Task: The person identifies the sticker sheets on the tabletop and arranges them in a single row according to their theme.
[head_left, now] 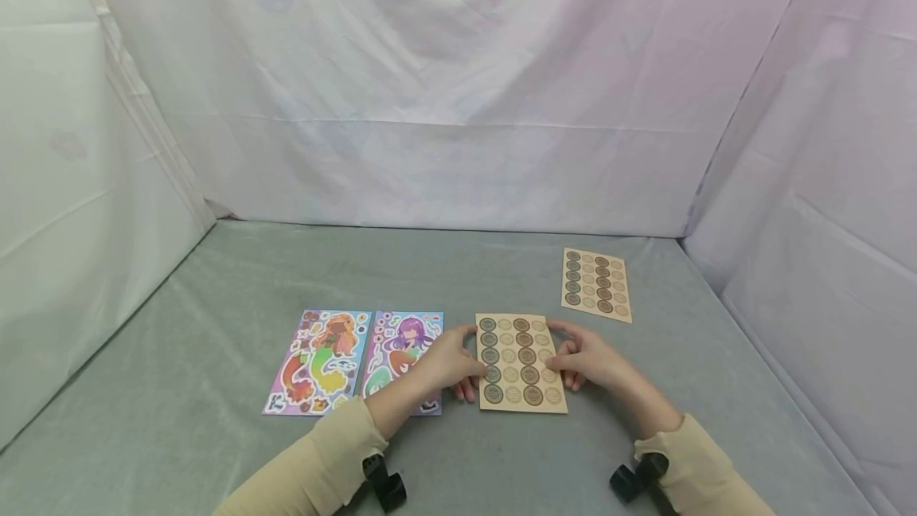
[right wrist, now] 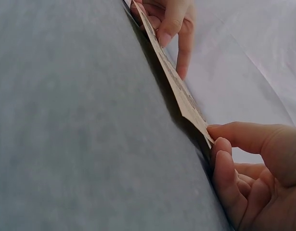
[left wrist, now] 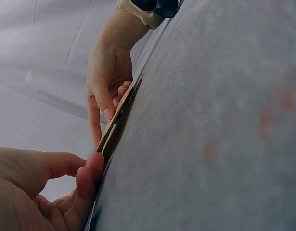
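A tan sheet of round stickers (head_left: 512, 373) is held by its two side edges between the hands, close over the grey table. At its left edge the left hand (head_left: 447, 359) pinches it, thumb on top and other fingers curled low beside it. The right hand (head_left: 593, 358) pinches the opposite edge in the same manner. Seen from the right wrist, the sheet (right wrist: 174, 84) is thin and edge-on, slightly raised above the cloth, with a dark shadow beneath. In the left wrist view both hands grip this narrow edge (left wrist: 114, 115).
Two colourful mermaid sticker sheets lie at left: one with an orange-haired figure (head_left: 322, 361), one with a purple-haired figure (head_left: 390, 341), partly covered by the left hand and forearm. Another tan sticker sheet (head_left: 595, 285) lies farther back right. White curtains (head_left: 458, 173) enclose the grey table (head_left: 215, 341).
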`<state>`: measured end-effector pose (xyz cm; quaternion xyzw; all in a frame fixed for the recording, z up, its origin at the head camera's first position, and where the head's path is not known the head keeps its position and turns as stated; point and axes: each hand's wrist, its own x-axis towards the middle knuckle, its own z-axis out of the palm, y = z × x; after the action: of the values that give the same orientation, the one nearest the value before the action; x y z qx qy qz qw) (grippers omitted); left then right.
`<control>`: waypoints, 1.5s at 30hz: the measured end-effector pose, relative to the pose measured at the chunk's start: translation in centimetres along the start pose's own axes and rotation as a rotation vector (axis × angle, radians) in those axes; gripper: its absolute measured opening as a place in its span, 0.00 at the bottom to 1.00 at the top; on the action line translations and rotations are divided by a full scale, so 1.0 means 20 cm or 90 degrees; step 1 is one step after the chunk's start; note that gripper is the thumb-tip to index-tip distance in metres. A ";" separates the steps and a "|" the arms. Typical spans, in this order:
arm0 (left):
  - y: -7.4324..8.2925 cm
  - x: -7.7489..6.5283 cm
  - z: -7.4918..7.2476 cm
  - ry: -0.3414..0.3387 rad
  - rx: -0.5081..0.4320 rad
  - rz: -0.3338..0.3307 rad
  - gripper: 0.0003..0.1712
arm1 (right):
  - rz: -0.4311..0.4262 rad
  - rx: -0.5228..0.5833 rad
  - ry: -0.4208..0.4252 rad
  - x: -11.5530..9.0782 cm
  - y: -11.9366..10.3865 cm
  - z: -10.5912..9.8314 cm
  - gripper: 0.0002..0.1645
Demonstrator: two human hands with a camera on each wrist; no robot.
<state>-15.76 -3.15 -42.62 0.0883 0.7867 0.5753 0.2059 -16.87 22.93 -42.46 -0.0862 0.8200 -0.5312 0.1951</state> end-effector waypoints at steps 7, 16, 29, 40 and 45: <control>0.00 0.00 0.00 0.005 -0.008 -0.004 0.46 | -0.002 -0.015 0.010 0.01 0.00 0.00 0.47; 0.01 0.00 0.00 0.005 -0.019 -0.004 0.44 | 0.020 -0.018 0.038 0.01 0.00 0.00 0.44; 0.02 0.01 0.00 -0.001 0.007 -0.005 0.44 | 0.027 -0.040 0.051 0.02 0.00 0.00 0.43; 0.01 0.01 0.01 0.003 0.013 -0.004 0.44 | 0.057 -0.071 0.077 0.02 0.00 0.02 0.43; 0.02 0.01 0.01 0.008 0.024 -0.007 0.44 | 0.052 -0.077 0.078 0.02 -0.01 0.02 0.43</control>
<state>-15.85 -2.81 -42.42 0.0844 0.7993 0.5597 0.2020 -17.04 22.32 -42.60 -0.0320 0.8639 -0.4765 0.1603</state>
